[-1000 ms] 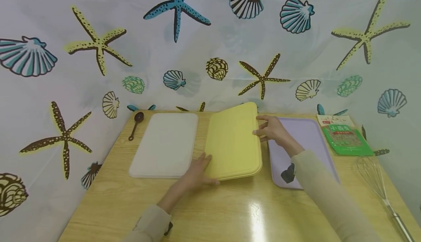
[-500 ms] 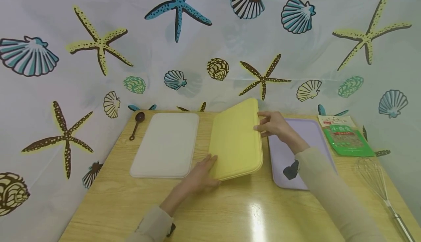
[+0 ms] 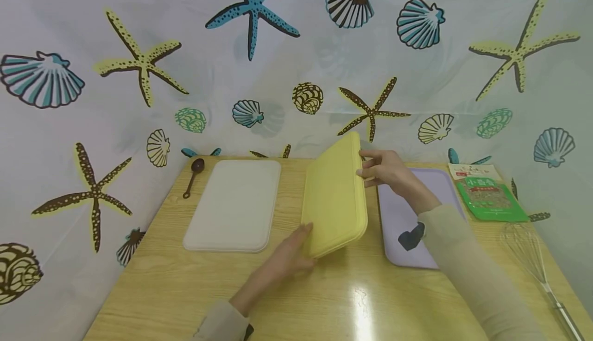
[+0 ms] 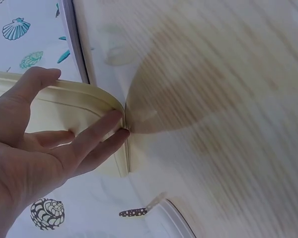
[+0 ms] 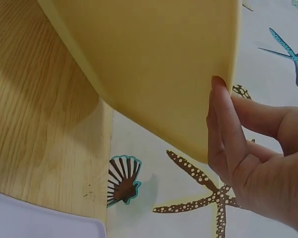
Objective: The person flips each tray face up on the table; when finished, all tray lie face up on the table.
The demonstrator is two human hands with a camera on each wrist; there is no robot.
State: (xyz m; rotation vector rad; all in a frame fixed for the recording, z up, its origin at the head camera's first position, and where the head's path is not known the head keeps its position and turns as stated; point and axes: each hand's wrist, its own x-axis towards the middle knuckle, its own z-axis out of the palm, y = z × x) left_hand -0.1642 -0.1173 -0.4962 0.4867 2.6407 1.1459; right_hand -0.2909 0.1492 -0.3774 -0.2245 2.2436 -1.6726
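A yellow tray (image 3: pixel 332 194) stands steeply tilted over the middle of the wooden table, its right side raised and its left edge low by the tabletop. My left hand (image 3: pixel 292 252) holds its lower near left corner; in the left wrist view the thumb lies over the rim and the fingers (image 4: pixel 97 136) reach across the corner. My right hand (image 3: pixel 388 170) pinches the raised right edge. The right wrist view shows the tray's other face (image 5: pixel 159 64), with fingers against it and the thumb on the outer side of the rim.
A white tray (image 3: pixel 233 204) lies to the left, with a dark brown spoon (image 3: pixel 194 173) beyond it. On the right are a purple tray (image 3: pixel 400 227), a green food packet (image 3: pixel 491 199) and a whisk (image 3: pixel 544 279). A shell-patterned cloth (image 3: pixel 278 47) hangs behind the table (image 3: pixel 185 294).
The yellow tray has tipped more upright, its left edge shifting right. My right hand has risen slightly with its edge, and my left hand has followed to the right.
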